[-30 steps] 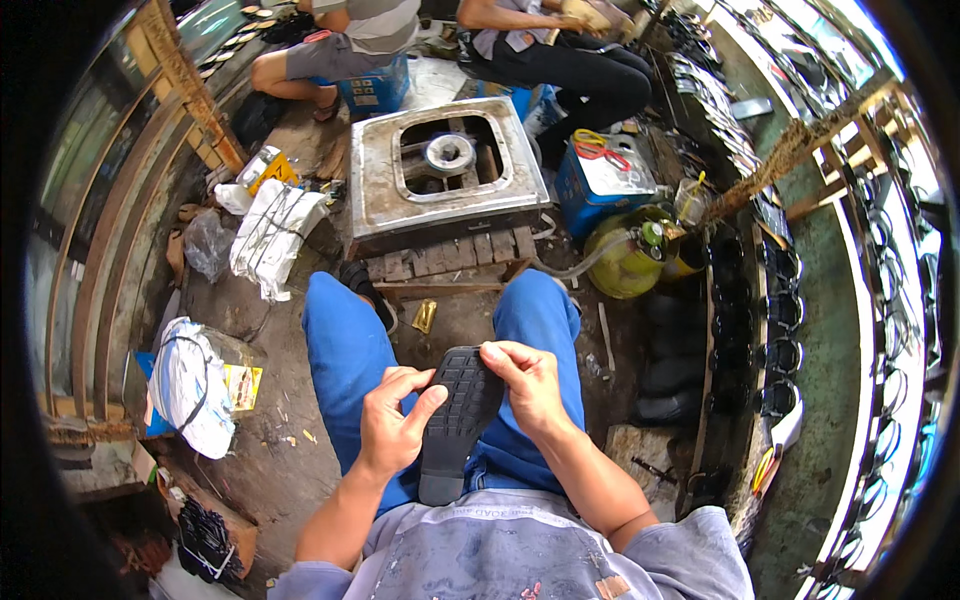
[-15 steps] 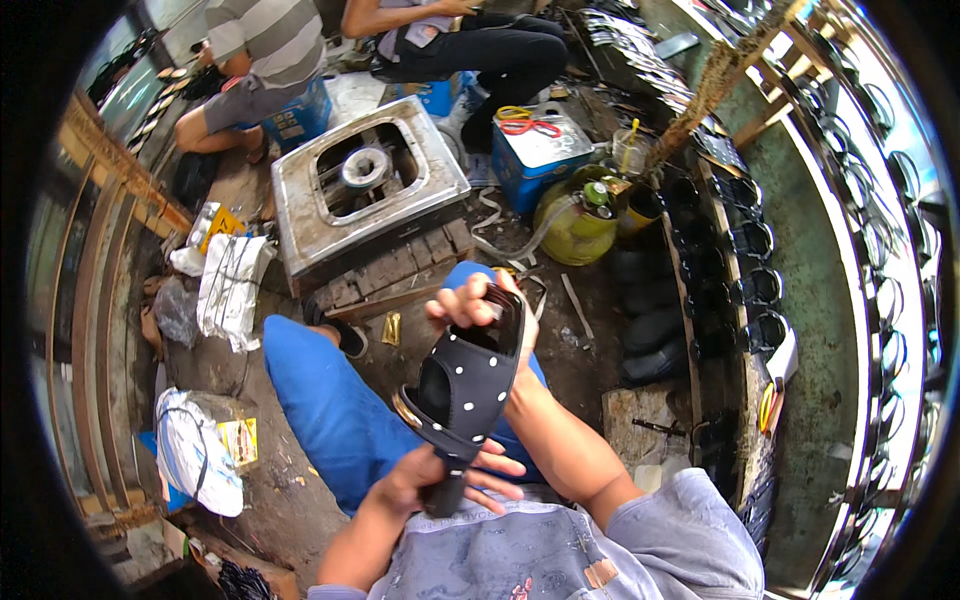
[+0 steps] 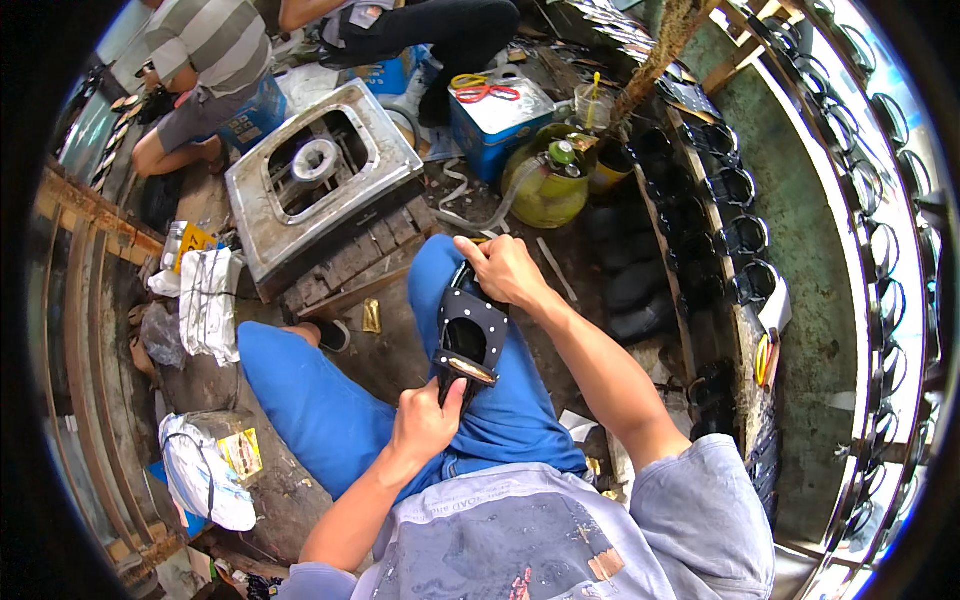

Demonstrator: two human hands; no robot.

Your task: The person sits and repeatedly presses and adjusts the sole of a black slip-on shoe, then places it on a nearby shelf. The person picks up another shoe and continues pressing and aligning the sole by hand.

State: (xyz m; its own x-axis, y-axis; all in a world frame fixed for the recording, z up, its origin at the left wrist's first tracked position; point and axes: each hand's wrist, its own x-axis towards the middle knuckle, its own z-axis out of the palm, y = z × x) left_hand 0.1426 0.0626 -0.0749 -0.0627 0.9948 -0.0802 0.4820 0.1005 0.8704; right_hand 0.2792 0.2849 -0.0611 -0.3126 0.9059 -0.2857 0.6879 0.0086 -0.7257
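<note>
A black shoe with white dots, an open sandal-like upper [image 3: 478, 312], is held lengthwise over my right thigh. My left hand [image 3: 425, 420] is closed round its near end, thumb on top, just below the strap with a gold-coloured ornament [image 3: 468, 368]. At the far end, near my knee, my right hand [image 3: 502, 270] grips the shoe with its fingers curled over the edge. The undersides of both grips are hidden.
Ahead stands a metal gas stove [image 3: 325, 175] on a wooden base. Right of it are a blue tin [image 3: 490, 135] with red-handled scissors [image 3: 485, 94] and a green gas cylinder [image 3: 550, 190]. Racks of black shoes [image 3: 745, 235] line the right. Two people sit beyond the stove.
The shoe has turned from upright and tilted to lying along my right thigh, top side up. My left hand has closed on its near end; my right hand has moved over its far end.
</note>
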